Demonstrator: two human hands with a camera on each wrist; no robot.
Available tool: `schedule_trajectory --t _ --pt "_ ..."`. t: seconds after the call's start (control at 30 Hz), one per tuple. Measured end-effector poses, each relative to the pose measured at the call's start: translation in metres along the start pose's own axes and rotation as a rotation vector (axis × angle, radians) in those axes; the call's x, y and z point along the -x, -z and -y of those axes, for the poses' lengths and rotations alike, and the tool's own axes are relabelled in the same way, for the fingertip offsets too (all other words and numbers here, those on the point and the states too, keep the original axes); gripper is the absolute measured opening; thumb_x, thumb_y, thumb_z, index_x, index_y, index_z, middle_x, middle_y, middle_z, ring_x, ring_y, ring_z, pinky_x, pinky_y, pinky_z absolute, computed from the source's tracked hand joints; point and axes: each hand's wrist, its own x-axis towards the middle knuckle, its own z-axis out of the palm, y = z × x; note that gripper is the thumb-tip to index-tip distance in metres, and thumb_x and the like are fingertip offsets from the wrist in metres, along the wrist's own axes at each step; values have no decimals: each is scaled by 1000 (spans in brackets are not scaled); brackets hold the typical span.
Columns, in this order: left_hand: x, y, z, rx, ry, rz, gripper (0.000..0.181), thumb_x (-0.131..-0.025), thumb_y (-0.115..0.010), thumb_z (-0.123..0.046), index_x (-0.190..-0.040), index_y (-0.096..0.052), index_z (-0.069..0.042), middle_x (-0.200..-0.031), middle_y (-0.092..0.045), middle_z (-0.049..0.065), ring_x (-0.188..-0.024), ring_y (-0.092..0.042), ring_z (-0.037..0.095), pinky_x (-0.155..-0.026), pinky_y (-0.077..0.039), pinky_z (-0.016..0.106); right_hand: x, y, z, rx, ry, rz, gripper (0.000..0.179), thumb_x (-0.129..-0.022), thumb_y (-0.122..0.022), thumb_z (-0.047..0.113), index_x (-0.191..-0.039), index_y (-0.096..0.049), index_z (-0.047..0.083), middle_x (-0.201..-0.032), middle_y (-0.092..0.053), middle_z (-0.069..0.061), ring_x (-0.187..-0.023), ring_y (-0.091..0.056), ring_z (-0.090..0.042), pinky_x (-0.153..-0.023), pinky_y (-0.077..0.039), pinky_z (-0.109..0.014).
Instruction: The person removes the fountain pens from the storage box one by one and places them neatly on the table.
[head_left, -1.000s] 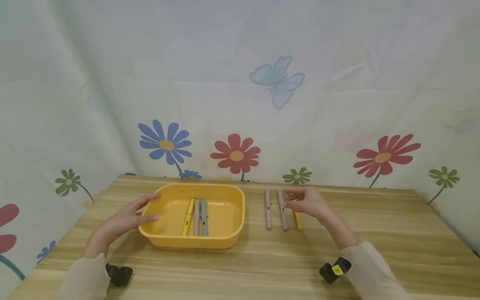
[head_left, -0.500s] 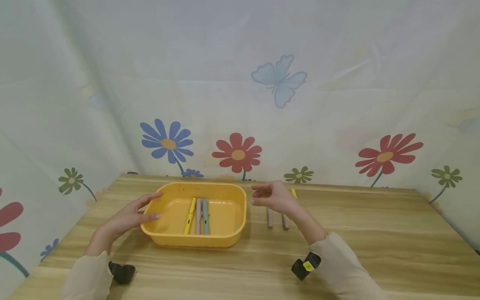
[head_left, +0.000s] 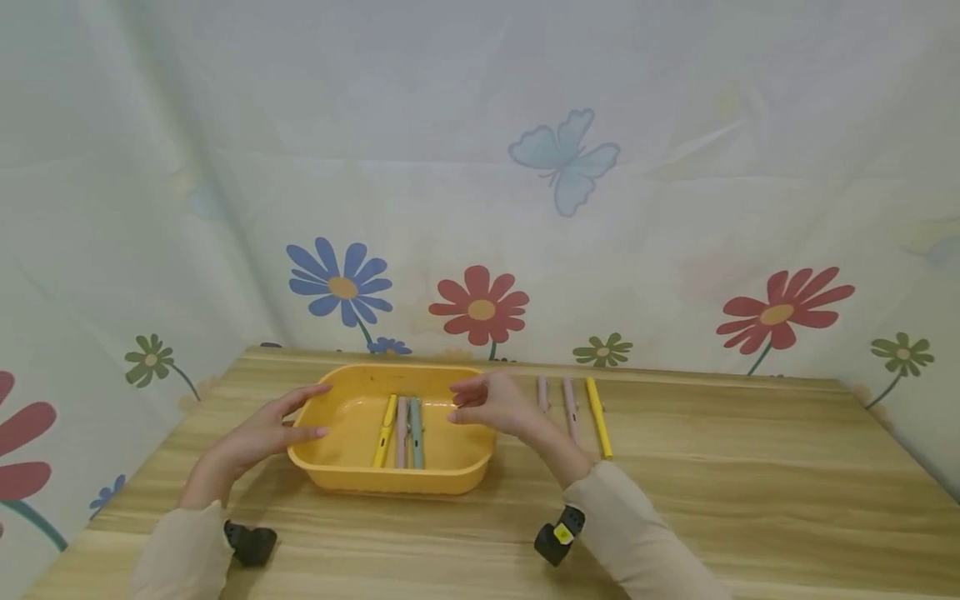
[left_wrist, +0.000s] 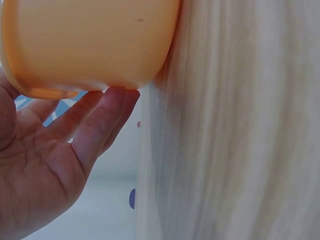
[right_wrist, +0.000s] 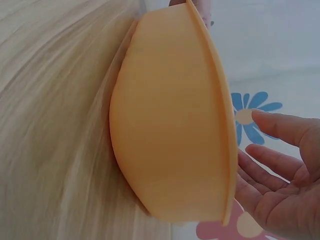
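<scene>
A yellow plastic basin [head_left: 375,481] sits on the table with three pens lying side by side in it: a yellow pen [head_left: 385,432], a pale pink pen [head_left: 402,432] and a grey-green pen [head_left: 417,433]. My left hand [head_left: 258,433] grips the basin's left end, with its fingers [left_wrist: 102,117] against the outer wall. Over the right rim, my right hand [head_left: 495,404] has its thumb and fingers apart and nothing between them. In the right wrist view the fingers [right_wrist: 280,127] are beside the rim.
To the right of the basin, two pale pink pens, one a partly hidden pink pen [head_left: 543,392] and the other a pink pen [head_left: 572,408], lie beside a yellow pen [head_left: 599,417] on the wooden table [head_left: 735,483]. A flower-printed curtain [head_left: 645,250] stands behind.
My right hand has moved left, from over the pens on the table to the basin's right rim, uncovering the yellow pen there. The left hand stays at the basin's left end.
</scene>
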Motion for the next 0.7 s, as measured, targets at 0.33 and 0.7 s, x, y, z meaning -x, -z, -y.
schedule_trajectory --t 0.33,0.7 --pt "0 1 2 3 -2 -6 72 -84 -65 -22 -141 -27 -2 -145 -15 30 -122 -27 57 -87 -46 48 -22 -29 1 -34 -19 16 41 -76 -73 6 -113 -60 -7 -101 -66 -19 -93 -64 -25 -75 -52 -27" --pt "-1 0 3 9 20 -8 71 -85 -63 -23 -143 -25 -5 -145 -13 30 -124 -24 56 -88 -45 50 -37 -59 -2 99 -128 9 31 -71 -77 10 -97 -67 -5 -85 -64 -9 -65 -55 -11 -51 -46 -20"
